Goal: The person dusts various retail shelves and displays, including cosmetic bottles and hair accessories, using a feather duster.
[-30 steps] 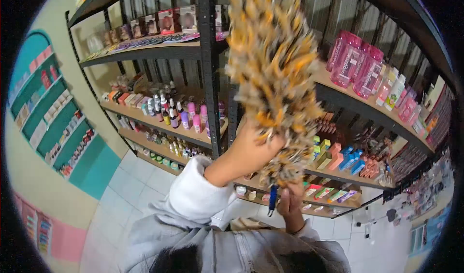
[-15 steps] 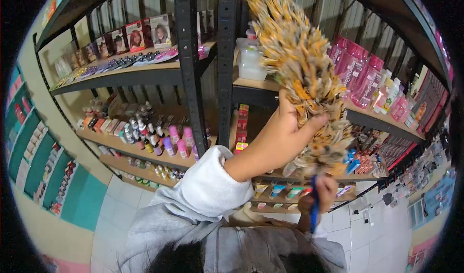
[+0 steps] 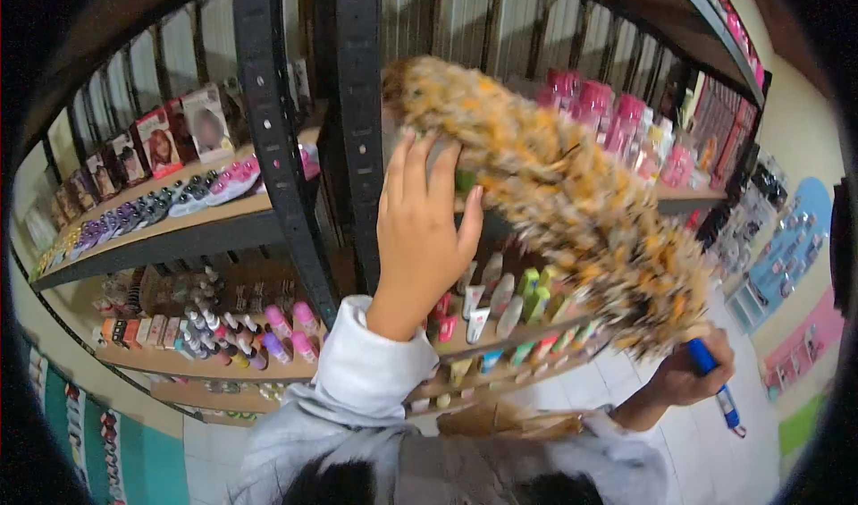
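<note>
A fluffy feather duster (image 3: pixel 572 192) in orange, grey and white slants across the view from upper centre to lower right, slightly blurred. My right hand (image 3: pixel 697 371) is closed round its blue handle (image 3: pixel 726 405) at the lower right. My left hand (image 3: pixel 424 219) is raised beside the duster's upper left part, fingers spread, in front of the shelf on the right of the black uprights. Whether its fingertips touch the feathers or the shelf items behind cannot be made out.
Black perforated posts (image 3: pixel 360 130) stand left of centre. On the left shelf (image 3: pixel 179 228) are boxes and rows of small round items, with bottles below. Pink bottles (image 3: pixel 626 125) stand at the right. Tubes (image 3: pixel 478 324) line a lower shelf. White floor tiles show below.
My left hand has let go of the duster's feathers and moved left, fingers spread. The duster has swung from near upright to a slant, its handle with my right hand further right. The view has shifted.
</note>
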Action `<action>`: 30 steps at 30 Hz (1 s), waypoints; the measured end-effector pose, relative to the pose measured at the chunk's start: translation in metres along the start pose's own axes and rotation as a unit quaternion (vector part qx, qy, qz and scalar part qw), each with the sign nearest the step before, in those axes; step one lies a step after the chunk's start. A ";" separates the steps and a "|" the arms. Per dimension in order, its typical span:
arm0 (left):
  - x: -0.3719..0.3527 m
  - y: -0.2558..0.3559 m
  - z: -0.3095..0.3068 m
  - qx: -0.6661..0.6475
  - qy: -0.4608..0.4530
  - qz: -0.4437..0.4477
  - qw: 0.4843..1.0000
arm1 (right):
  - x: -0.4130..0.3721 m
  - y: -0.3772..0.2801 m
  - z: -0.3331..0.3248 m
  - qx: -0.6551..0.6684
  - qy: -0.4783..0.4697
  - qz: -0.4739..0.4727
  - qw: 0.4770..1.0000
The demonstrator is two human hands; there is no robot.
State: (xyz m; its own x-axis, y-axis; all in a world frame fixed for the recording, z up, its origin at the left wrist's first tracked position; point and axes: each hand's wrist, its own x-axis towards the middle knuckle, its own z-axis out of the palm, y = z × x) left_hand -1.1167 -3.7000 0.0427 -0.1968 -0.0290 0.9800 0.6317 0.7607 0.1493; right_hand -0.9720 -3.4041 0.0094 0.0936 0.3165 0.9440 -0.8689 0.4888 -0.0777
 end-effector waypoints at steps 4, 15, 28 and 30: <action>-0.008 -0.011 0.008 -0.011 -0.015 0.011 1.000 | 0.015 -0.018 -0.016 -0.074 0.150 0.066 0.984; -0.019 -0.019 0.018 -0.157 0.057 0.014 0.986 | 0.015 -0.062 -0.031 0.029 0.076 0.074 0.994; -0.012 -0.016 0.025 -0.063 0.052 0.032 0.996 | 0.010 -0.036 -0.039 -0.146 0.259 0.054 0.953; -0.011 -0.017 0.025 -0.063 0.048 0.034 0.996 | 0.011 -0.039 -0.026 -0.098 0.266 0.053 0.958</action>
State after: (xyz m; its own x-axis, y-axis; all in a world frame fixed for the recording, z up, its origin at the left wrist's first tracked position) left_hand -1.1438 -3.6960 0.0258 -0.0811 -0.0470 0.9956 0.7316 0.6756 0.0915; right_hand -0.9247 -3.3985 0.0141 0.2894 0.7165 0.6347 -0.7840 0.5578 -0.2723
